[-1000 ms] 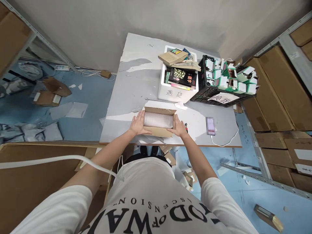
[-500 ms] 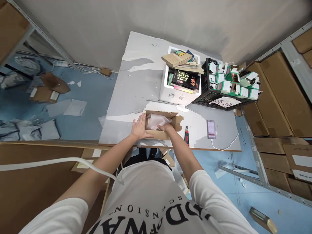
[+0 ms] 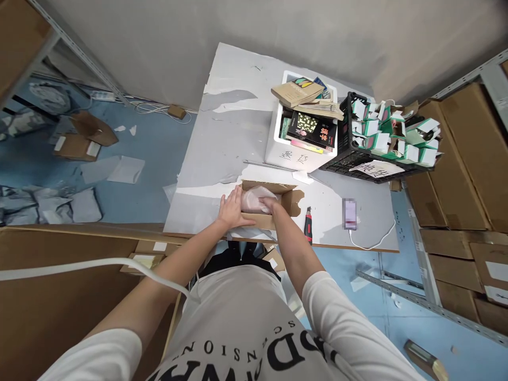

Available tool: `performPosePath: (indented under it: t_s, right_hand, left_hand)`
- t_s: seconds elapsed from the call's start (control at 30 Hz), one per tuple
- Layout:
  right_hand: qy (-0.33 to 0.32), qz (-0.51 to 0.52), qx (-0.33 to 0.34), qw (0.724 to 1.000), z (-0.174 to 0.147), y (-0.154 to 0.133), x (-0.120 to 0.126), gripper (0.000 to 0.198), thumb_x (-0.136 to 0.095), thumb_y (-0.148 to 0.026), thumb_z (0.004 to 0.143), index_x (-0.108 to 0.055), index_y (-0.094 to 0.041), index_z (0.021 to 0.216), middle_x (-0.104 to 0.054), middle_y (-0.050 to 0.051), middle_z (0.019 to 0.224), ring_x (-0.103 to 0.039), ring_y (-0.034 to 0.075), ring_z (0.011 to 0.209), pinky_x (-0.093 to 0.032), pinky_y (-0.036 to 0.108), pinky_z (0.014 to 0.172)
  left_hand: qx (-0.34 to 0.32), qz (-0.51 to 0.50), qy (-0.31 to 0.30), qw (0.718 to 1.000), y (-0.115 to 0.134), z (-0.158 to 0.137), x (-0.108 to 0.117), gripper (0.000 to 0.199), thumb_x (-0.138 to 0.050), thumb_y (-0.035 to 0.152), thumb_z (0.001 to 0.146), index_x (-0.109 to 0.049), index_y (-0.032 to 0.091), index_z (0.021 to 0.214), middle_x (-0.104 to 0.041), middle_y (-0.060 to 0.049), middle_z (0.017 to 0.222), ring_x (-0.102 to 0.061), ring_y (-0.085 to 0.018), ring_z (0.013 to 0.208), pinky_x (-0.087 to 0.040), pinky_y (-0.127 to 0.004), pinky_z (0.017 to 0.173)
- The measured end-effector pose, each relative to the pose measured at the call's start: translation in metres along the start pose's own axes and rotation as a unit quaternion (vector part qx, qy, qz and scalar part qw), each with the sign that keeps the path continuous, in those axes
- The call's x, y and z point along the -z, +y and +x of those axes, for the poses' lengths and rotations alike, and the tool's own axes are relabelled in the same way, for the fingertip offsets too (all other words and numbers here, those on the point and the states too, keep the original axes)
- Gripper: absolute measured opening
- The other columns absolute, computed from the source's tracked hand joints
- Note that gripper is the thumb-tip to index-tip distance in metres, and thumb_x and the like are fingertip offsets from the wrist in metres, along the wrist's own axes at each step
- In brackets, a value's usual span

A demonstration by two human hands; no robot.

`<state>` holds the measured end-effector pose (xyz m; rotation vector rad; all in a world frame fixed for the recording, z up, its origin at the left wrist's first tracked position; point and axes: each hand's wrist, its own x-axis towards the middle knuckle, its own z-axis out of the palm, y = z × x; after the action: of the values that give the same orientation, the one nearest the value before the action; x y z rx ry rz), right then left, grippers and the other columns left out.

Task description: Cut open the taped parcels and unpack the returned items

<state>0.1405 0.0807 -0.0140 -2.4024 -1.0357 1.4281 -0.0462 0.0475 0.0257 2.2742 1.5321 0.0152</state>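
Observation:
A small open cardboard box (image 3: 260,220) sits at the table's near edge. Inside it lies a bundle in whitish translucent wrapping (image 3: 254,199); what it contains is hidden. My left hand (image 3: 232,210) rests against the box's left end, fingers stretched and apart, thumb along the near wall. From the right, my right hand (image 3: 270,203) reaches into the box, its fingers closed on the wrapped bundle and partly hidden by the wrapping. A red and black utility knife (image 3: 308,225) lies just right of the box.
A white foam box (image 3: 293,153) full of books stands behind the cardboard box. Beside it is a black crate (image 3: 345,159) of green-and-white cartons. A phone (image 3: 350,214) on a white cable lies at the right of the table (image 3: 222,137). Shelves of cartons (image 3: 456,159) stand right.
My right hand has drawn in slightly on the wrapped bundle, and the wrapping has bunched up. My left hand stays at the box's left end. The whole view has shifted a little.

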Motion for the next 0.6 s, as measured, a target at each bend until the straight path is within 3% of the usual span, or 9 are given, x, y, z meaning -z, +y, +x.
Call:
performPosePath:
  t_s: [0.17, 0.37, 0.43, 0.6]
  right_hand:
    - [-0.009, 0.146, -0.024, 0.989, -0.021, -0.002, 0.010, 0.036, -0.068, -0.025, 0.073, -0.065, -0.008, 0.105, -0.071, 0.014, 0.094, -0.067, 0.021, 0.085, -0.055, 0.032, 0.074]
    - [-0.030, 0.275, 0.069, 0.959, -0.066, 0.000, 0.041, 0.030, -0.066, -0.016, 0.072, -0.064, -0.015, 0.102, -0.073, 0.007, 0.092, -0.068, 0.016, 0.079, -0.055, 0.031, 0.077]
    - [-0.029, 0.324, 0.104, 0.940, -0.084, 0.008, 0.056, 0.029, -0.066, -0.017, 0.071, -0.065, -0.016, 0.100, -0.073, 0.006, 0.093, -0.069, 0.018, 0.083, -0.055, 0.033, 0.081]
    - [-0.015, 0.469, 0.195, 0.861, -0.129, 0.043, 0.079, 0.033, -0.074, -0.025, 0.064, -0.067, -0.016, 0.095, -0.074, 0.008, 0.097, -0.068, 0.023, 0.096, -0.052, 0.041, 0.091]
  left_hand:
    - [0.012, 0.005, -0.012, 1.000, 0.003, -0.001, 0.004, 0.135, -0.065, 0.075, 0.054, -0.002, 0.004, 0.151, -0.010, -0.021, 0.157, -0.017, -0.037, 0.143, -0.012, -0.051, 0.115]
    - [0.035, 0.009, -0.024, 0.999, 0.009, -0.002, 0.012, 0.138, -0.068, 0.075, 0.049, -0.004, 0.006, 0.151, -0.010, -0.022, 0.156, -0.015, -0.038, 0.143, -0.009, -0.055, 0.114]
    - [0.040, 0.000, -0.030, 0.999, 0.010, -0.001, 0.016, 0.138, -0.069, 0.074, 0.048, -0.004, 0.008, 0.151, -0.008, -0.021, 0.157, -0.014, -0.038, 0.143, -0.009, -0.057, 0.114]
    - [0.050, -0.050, -0.032, 0.997, 0.011, 0.002, 0.032, 0.130, -0.068, 0.071, 0.052, -0.009, 0.010, 0.151, -0.009, -0.022, 0.157, -0.006, -0.042, 0.144, -0.011, -0.064, 0.110]
